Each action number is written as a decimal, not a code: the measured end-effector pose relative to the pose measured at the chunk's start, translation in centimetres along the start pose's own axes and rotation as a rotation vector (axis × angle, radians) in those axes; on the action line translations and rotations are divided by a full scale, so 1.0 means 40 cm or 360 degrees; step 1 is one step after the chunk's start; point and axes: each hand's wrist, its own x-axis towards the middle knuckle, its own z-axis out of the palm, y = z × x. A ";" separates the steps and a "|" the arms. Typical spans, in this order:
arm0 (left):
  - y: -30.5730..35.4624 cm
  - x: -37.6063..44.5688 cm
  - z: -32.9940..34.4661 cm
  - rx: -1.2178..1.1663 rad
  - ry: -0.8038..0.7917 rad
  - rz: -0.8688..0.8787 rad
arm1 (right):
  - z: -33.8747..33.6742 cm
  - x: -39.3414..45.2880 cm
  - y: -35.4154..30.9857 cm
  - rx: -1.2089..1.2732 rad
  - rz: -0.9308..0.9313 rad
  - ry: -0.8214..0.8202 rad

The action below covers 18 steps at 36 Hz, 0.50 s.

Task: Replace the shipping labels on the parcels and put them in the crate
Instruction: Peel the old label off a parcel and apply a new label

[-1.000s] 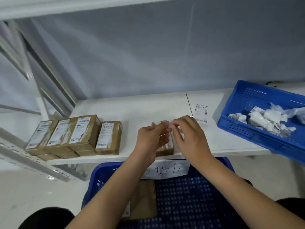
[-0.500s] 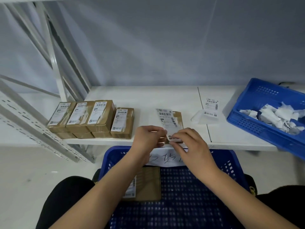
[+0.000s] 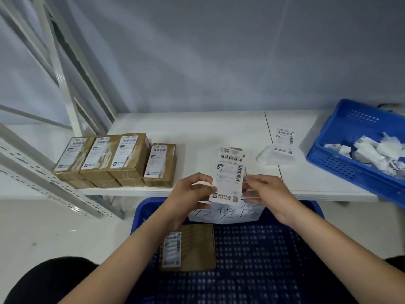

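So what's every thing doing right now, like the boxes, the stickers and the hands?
Left hand: pinches the label's left edge.
Right hand: fingers curled at the label's right edge.
Shipping label: held up over a parcel.
Parcel in big crate: lying flat, labelled.
Big crate: holds one parcel.
Stacked parcels: on the table, labelled.
Small crate: holds crumpled paper.
Spare label: flat on table.

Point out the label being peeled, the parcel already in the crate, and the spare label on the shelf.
peeled label (image 3: 230, 172), head view, on its barcode area.
parcel in the crate (image 3: 197, 246), head view, on its brown top.
spare label (image 3: 284, 141), head view, on its printed face.
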 end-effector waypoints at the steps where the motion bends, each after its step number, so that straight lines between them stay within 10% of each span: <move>1: -0.004 0.002 -0.005 0.0000 -0.0009 -0.0006 | 0.006 0.005 -0.003 0.0038 -0.0003 -0.0028; 18: -0.035 0.059 0.036 -0.0019 0.0142 -0.0092 | 0.010 0.011 -0.029 0.0048 -0.0186 0.0048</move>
